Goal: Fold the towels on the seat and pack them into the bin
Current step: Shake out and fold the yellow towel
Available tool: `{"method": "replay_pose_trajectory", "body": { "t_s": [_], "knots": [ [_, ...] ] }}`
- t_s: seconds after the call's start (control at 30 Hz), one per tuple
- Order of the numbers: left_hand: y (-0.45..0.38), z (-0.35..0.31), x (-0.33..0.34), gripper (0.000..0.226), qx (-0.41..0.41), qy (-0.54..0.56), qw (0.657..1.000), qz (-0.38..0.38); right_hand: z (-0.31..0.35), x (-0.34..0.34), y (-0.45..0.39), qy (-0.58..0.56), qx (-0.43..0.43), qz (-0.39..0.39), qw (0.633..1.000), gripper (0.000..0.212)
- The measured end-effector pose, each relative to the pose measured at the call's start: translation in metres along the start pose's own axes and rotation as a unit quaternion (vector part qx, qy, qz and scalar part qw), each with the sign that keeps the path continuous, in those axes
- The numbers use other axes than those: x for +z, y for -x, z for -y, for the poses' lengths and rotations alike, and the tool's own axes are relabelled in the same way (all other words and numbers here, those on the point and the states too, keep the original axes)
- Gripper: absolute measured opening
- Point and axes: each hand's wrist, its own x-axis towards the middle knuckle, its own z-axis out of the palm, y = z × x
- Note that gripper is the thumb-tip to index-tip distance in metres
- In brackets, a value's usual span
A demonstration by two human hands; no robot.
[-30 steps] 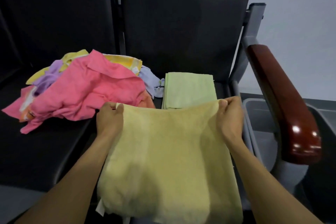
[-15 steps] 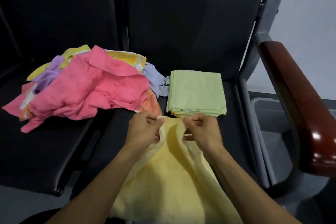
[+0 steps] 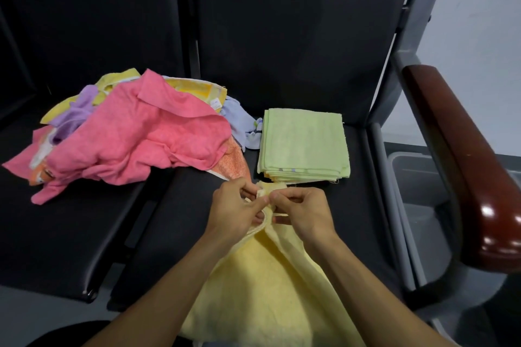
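Note:
A pale yellow towel [image 3: 262,284] hangs down over the front of the right black seat [image 3: 183,222]. My left hand [image 3: 235,207] and my right hand [image 3: 303,210] meet above it, each pinching a top corner so the corners touch. Just beyond them a folded light green towel [image 3: 304,144] lies flat on the same seat. A loose heap of unfolded towels, with a pink towel [image 3: 141,135] on top, covers the left seat. The grey bin [image 3: 417,191] stands on the floor to the right, below the armrest.
A glossy dark red armrest [image 3: 462,155] on a grey metal frame [image 3: 406,70] rises between the seat and the bin. Black seat backs close off the far side. Purple, yellow, orange and pale blue cloth pokes out of the heap.
My hands held the yellow towel spread wide, then came together at the middle. The top corners now touch and the towel hangs doubled lengthwise.

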Motion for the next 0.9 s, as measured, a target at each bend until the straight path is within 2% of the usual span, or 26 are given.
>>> {"method": "replay_pose_trajectory", "body": {
  "t_s": [0.33, 0.47, 0.67, 0.73, 0.83, 0.9],
  "knots": [
    [0.002, 0.001, 0.003, 0.024, 0.085, -0.132, 0.988, -0.005, -0.002, 0.001, 0.001, 0.0, 0.022, 0.016, 1.0, 0.016],
    [0.003, 0.002, 0.004, 0.021, 0.098, -0.135, 0.986, -0.01, -0.002, 0.001, 0.002, 0.004, 0.014, 0.026, 1.0, 0.023],
    [0.003, 0.005, 0.005, 0.028, 0.116, -0.168, 0.978, -0.036, 0.003, 0.002, 0.006, -0.011, 0.045, 0.074, 0.996, 0.031],
    [0.001, 0.008, 0.003, 0.026, 0.12, -0.177, 0.976, -0.037, 0.004, -0.001, 0.004, 0.038, 0.017, 0.065, 0.997, 0.027],
    [-0.001, 0.012, -0.002, 0.019, 0.116, -0.176, 0.977, -0.037, 0.003, -0.011, -0.004, 0.223, -0.104, 0.001, 0.969, 0.019],
    [0.0, 0.013, -0.004, 0.018, 0.12, -0.177, 0.977, -0.025, 0.0, -0.013, -0.007, 0.283, -0.134, 0.028, 0.949, 0.033]
  ]
}}
